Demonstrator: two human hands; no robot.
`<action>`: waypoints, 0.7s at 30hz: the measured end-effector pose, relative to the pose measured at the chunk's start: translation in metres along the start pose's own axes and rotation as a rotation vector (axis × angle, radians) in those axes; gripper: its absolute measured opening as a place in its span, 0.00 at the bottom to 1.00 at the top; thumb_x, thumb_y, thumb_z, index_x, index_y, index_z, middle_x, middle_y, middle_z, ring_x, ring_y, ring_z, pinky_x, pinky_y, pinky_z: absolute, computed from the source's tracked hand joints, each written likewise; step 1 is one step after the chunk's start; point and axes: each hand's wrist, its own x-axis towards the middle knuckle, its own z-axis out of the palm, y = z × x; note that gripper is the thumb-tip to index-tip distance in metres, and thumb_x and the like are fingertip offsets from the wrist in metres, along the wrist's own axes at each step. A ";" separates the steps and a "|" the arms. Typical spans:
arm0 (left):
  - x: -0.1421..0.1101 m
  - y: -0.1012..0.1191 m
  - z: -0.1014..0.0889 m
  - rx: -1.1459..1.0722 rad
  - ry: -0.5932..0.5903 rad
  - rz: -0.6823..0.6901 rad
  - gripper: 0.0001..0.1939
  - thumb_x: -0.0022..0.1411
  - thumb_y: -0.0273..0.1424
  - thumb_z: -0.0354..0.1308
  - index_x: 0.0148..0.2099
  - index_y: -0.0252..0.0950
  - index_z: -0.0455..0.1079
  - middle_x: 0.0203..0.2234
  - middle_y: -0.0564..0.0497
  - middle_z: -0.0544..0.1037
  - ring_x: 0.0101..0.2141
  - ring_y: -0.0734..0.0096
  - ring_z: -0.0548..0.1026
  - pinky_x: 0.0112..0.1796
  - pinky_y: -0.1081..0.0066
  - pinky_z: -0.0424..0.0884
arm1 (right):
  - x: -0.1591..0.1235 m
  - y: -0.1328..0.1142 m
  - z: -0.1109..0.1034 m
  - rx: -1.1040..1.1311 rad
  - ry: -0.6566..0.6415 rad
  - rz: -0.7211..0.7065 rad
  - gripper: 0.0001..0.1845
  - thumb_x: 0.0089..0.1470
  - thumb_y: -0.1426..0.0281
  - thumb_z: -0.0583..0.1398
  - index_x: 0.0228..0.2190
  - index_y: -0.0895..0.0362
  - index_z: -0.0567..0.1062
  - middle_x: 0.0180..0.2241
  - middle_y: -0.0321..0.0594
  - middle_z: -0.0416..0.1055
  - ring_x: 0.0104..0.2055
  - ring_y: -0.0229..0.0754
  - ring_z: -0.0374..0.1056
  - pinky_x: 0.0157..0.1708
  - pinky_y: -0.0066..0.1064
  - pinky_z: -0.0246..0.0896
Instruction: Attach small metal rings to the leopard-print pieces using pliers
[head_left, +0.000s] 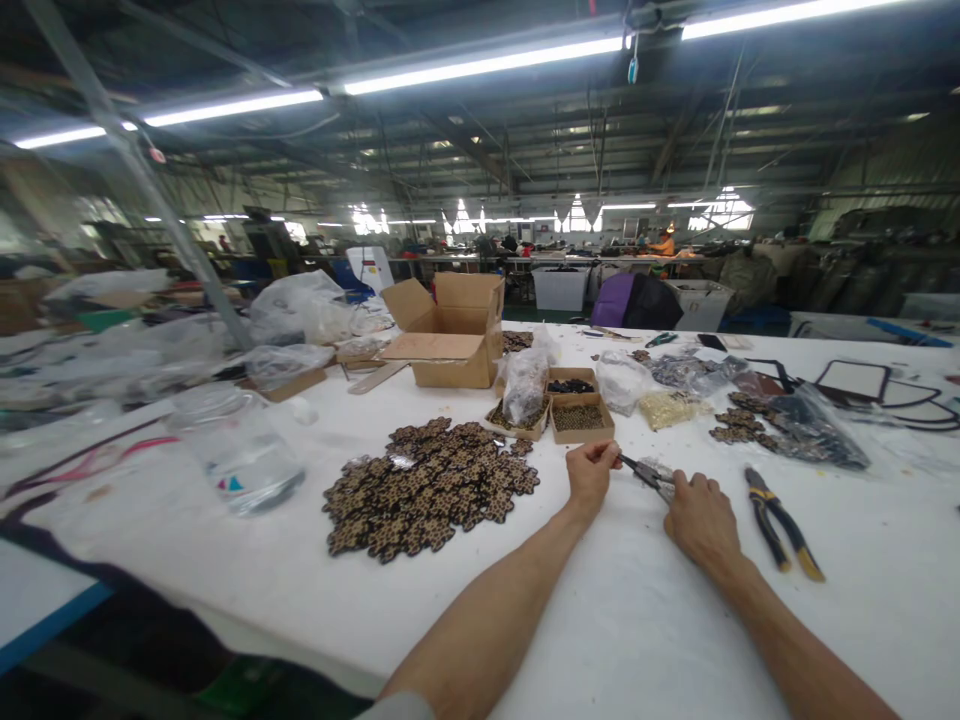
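Observation:
My right hand (701, 518) is closed round the handles of a pair of pliers (645, 472), whose jaws point left. At the tip of those jaws, my left hand (590, 474) makes a pinch; what sits between its fingers is too small to make out. Just beyond the left hand stands a small cardboard box of brass-coloured bits (579, 418), with a box of black pieces (570, 386) behind it. A wide pile of brown-and-black patterned flower-shaped pieces (431, 490) lies left of my left forearm. Yellow-and-black pliers (780, 522) rest right of my right hand.
An open carton (450, 358) stands at the back, with a clear jar of liquid (240, 450) at the left. Plastic bags (621, 380) lie behind my hands. More patterned pieces (739, 420) and a dark bag (814, 425) are at the right. A distant person (664, 243) wears orange.

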 end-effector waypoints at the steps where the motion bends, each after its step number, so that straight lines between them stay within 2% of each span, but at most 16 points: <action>1: -0.002 -0.001 0.000 -0.023 0.004 -0.012 0.22 0.51 0.41 0.68 0.42 0.28 0.78 0.29 0.43 0.80 0.26 0.69 0.77 0.31 0.67 0.77 | -0.001 -0.001 0.000 -0.001 0.004 0.001 0.15 0.49 0.74 0.57 0.42 0.59 0.67 0.38 0.51 0.63 0.42 0.55 0.61 0.38 0.39 0.52; 3: -0.004 -0.002 0.001 -0.051 0.009 -0.032 0.24 0.49 0.41 0.70 0.43 0.28 0.78 0.31 0.42 0.80 0.27 0.68 0.77 0.32 0.67 0.77 | -0.002 -0.002 0.000 -0.005 0.016 -0.002 0.15 0.49 0.74 0.57 0.42 0.59 0.67 0.38 0.51 0.63 0.42 0.55 0.61 0.39 0.39 0.52; 6: -0.005 -0.004 0.000 -0.054 0.016 -0.029 0.23 0.52 0.42 0.68 0.42 0.28 0.78 0.32 0.42 0.80 0.26 0.69 0.77 0.33 0.66 0.78 | -0.003 -0.003 0.001 -0.013 0.027 -0.009 0.14 0.50 0.74 0.57 0.42 0.60 0.67 0.38 0.51 0.64 0.42 0.55 0.61 0.39 0.39 0.52; 14: 0.002 -0.013 -0.007 0.097 0.024 0.001 0.20 0.55 0.43 0.65 0.39 0.29 0.80 0.28 0.44 0.80 0.25 0.68 0.77 0.31 0.68 0.76 | 0.002 -0.005 0.000 -0.029 0.016 -0.020 0.12 0.52 0.75 0.56 0.41 0.60 0.68 0.38 0.52 0.65 0.42 0.55 0.62 0.39 0.40 0.52; 21: 0.003 -0.018 -0.009 0.120 0.036 -0.011 0.20 0.55 0.43 0.64 0.39 0.30 0.80 0.27 0.44 0.80 0.25 0.67 0.77 0.30 0.69 0.76 | 0.002 -0.008 -0.002 -0.026 0.009 -0.009 0.12 0.53 0.75 0.55 0.41 0.60 0.69 0.37 0.51 0.65 0.42 0.55 0.62 0.40 0.40 0.52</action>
